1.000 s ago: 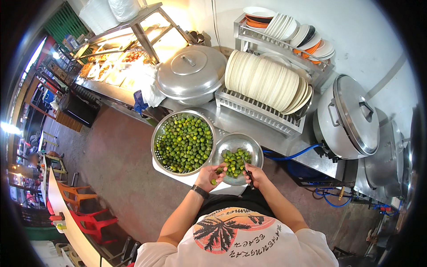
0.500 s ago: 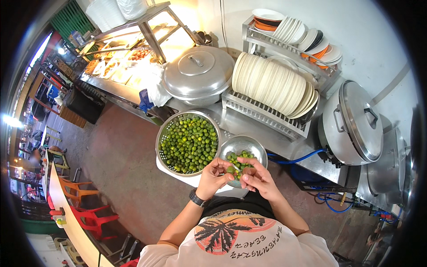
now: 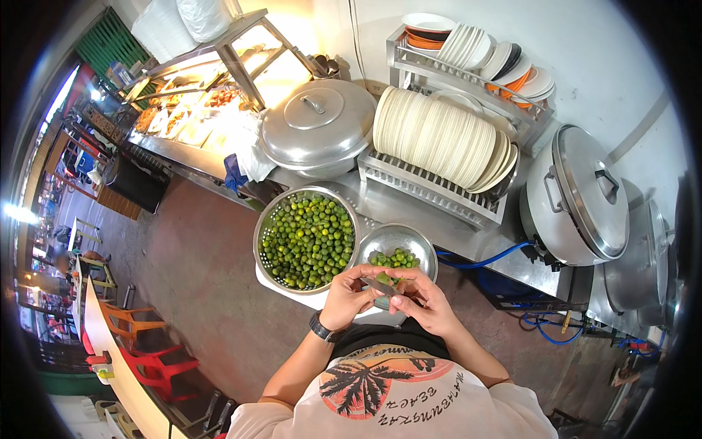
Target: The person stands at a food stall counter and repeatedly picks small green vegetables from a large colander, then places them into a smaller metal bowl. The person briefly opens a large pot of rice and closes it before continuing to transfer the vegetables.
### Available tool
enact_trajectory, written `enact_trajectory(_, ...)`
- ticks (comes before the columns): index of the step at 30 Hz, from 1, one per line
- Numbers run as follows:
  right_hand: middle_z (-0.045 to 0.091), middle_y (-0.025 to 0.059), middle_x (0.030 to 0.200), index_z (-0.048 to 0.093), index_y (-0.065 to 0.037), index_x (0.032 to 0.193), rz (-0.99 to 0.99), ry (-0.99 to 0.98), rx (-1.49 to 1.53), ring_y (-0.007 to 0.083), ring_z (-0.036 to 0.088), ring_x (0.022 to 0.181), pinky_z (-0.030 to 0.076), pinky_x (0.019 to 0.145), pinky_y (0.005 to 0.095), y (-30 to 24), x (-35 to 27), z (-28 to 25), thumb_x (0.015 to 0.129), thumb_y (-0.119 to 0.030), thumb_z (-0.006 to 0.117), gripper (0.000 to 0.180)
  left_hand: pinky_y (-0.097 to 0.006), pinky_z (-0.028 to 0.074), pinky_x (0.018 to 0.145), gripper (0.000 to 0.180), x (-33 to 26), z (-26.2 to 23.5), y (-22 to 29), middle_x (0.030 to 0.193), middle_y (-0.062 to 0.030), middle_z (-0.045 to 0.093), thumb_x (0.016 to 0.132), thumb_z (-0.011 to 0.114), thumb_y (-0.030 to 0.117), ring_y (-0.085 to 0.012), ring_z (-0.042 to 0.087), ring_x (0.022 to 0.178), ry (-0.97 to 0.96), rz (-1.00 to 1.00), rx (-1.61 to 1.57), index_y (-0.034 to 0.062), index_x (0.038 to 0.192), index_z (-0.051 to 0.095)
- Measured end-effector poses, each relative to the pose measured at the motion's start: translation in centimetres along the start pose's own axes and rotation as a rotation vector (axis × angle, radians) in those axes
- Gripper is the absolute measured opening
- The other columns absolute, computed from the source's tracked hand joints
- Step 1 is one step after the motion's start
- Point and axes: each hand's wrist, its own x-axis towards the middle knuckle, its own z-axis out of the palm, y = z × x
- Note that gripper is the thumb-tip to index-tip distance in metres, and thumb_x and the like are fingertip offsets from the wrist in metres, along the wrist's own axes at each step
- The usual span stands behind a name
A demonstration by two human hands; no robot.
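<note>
Over the near edge of a metal bowl (image 3: 395, 235), my two hands meet. My left hand (image 3: 346, 298) is closed, with a small green citrus fruit (image 3: 385, 278) at its fingertips. In my right hand (image 3: 425, 301) is a small knife (image 3: 382, 287), its grey blade lying across toward the left fingers against the fruit. The knife's handle is hidden in the right fingers. Several green fruits, some apparently cut, lie in the bowl. Left of it, a perforated metal colander (image 3: 269, 218) is heaped with whole green citrus fruits (image 3: 307, 241).
Beyond the bowls runs a steel counter (image 3: 409, 212) with a lidded pot (image 3: 318, 124), a dish rack (image 3: 431, 192) of plates and a large cooker (image 3: 578, 197). A lit food display (image 3: 197, 110) stands far left. Red and orange chairs (image 3: 157, 366) line a table (image 3: 117, 344) at left.
The knife has turned from upright beside the fruit to lying across it. My hands have drawn closer together, and the view has shifted slightly.
</note>
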Motion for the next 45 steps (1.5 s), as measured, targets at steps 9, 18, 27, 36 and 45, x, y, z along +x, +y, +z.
enact_trajectory(9,0.059,0.0076,0.107,0.044,-0.004,0.126,-0.046,0.013,-0.044,0.012,0.058,0.078,0.047,0.071,0.0273,0.5,-0.3,-0.3,0.092,-0.006,0.055,0.035,-0.017,0.029,0.041,0.027,0.1,0.4,-0.6,0.086,0.0006,0.057,0.083,0.068,0.003,-0.0004,0.042,0.051,-0.002,0.036,-0.018,0.0019,0.109,0.06)
enact_trajectory(18,0.056,0.0088,0.121,0.045,-0.003,0.127,-0.044,0.033,-0.017,0.0126,0.059,0.081,0.048,0.072,0.0261,0.6,-0.5,-0.6,0.091,-0.005,0.056,0.037,-0.018,0.03,0.041,0.023,0.1,0.4,-0.5,0.087,0.0017,0.054,0.086,0.065,0.004,-0.0005,0.041,0.05,-0.03,0.029,0.038,0.0009,0.108,0.059)
enact_trajectory(27,0.061,0.0053,0.091,0.052,-0.007,0.13,0.05,0.047,0.018,0.0073,0.05,0.067,0.04,0.058,0.02,2.0,-1.1,-1.0,0.093,-0.01,0.056,0.038,-0.018,0.028,0.041,0.021,-0.3,-0.5,-0.9,0.081,0.0012,0.054,0.087,0.065,0.008,-0.0019,0.039,0.049,-0.046,-0.017,-0.062,0.0008,0.106,0.059)
enact_trajectory(36,0.054,0.0029,0.074,0.043,-0.011,0.136,0.492,0.252,0.427,0.007,0.043,0.054,0.031,0.043,0.0206,10.2,0.8,-3.0,0.094,-0.027,0.056,0.047,-0.019,0.04,0.059,0.035,2.2,-4.3,-8.4,0.09,-0.0051,0.059,0.09,0.062,0.028,-0.0088,0.049,0.073,0.197,-0.403,-0.383,0.0015,0.112,0.058)
enact_trajectory(45,0.049,0.0005,0.074,0.043,-0.02,0.134,0.736,0.413,0.501,0.0083,0.04,0.052,0.031,0.043,0.0215,19.1,0.8,-6.7,0.096,-0.031,0.05,0.04,-0.039,0.043,0.101,0.042,1.0,-5.7,-9.6,0.128,-0.0214,0.048,0.1,0.037,0.023,-0.0285,0.051,0.116,-0.014,-0.347,-0.565,-0.0063,0.131,0.038)
